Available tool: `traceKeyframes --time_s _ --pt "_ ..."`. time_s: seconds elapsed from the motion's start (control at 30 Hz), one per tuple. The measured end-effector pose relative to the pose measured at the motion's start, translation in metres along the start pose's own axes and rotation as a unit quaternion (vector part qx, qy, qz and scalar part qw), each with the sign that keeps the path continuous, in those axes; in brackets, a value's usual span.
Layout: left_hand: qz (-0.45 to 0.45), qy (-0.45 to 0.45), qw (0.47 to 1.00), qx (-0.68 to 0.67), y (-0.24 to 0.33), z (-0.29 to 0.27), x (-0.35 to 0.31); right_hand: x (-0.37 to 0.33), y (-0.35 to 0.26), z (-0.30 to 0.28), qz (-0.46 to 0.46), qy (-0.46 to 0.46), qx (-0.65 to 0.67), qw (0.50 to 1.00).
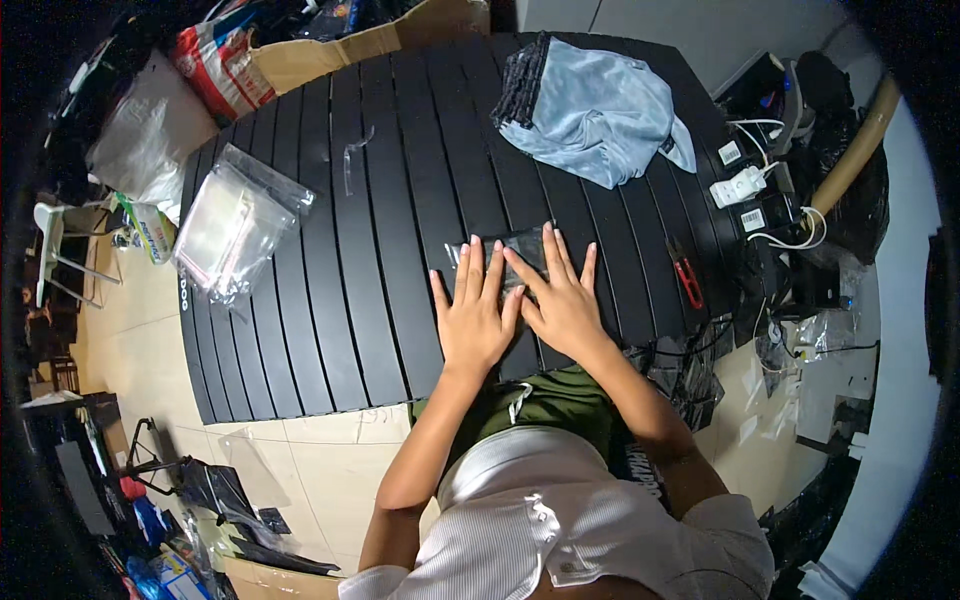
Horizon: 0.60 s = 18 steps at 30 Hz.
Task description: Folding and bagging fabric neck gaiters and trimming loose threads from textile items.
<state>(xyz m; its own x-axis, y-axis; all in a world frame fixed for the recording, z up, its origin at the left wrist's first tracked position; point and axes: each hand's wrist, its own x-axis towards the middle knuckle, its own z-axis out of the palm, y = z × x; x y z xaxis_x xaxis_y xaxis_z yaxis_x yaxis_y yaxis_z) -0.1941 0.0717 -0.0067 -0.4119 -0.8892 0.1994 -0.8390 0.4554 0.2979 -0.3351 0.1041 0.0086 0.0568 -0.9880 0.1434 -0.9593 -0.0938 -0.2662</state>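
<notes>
Shiny plastic packet, lying flat on the black slatted desk, directly beneath the fingers of 2 bare hands. Whether the film is clear or dark is hard to tell against the black surface, and its contents are hidden.

The left hand rests palm down, its fingers spread apart and gripping nothing, with the fingertips over the packet's left part. The right hand mirrors it, fingers also apart, its index finger angled inward toward the left hand's index fingertip. The thumbs nearly meet below the packet.

The step in hand looks like pressing or smoothing the film. To do it well, I would keep the fingers flat, hold gently with the left hand, and sweep the right hand outward from the middle, so that air and creases leave by the edge. Even, light pressure should suit thin film better than hard fingertips, which could crease it.

Well to the left of the left hand lie clear plastic bags. Beyond the right hand, farther from the body, is a crumpled pale blue cloth; to its right, a red-handled tool, best left out of the sweep.
</notes>
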Motion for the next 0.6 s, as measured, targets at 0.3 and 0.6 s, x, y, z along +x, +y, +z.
traceKeyframes --time_s 0.3,0.6 --pt "-0.006 -0.009 1.000 0.012 0.0002 -0.0002 0.0017 0.0022 0.0043 0.0018 -0.011 0.027 0.019 0.999" --pt "-0.002 -0.040 0.999 0.031 -0.0029 -0.0068 -0.0011 0.0015 0.0017 0.0013 -0.017 0.034 0.005 0.999"
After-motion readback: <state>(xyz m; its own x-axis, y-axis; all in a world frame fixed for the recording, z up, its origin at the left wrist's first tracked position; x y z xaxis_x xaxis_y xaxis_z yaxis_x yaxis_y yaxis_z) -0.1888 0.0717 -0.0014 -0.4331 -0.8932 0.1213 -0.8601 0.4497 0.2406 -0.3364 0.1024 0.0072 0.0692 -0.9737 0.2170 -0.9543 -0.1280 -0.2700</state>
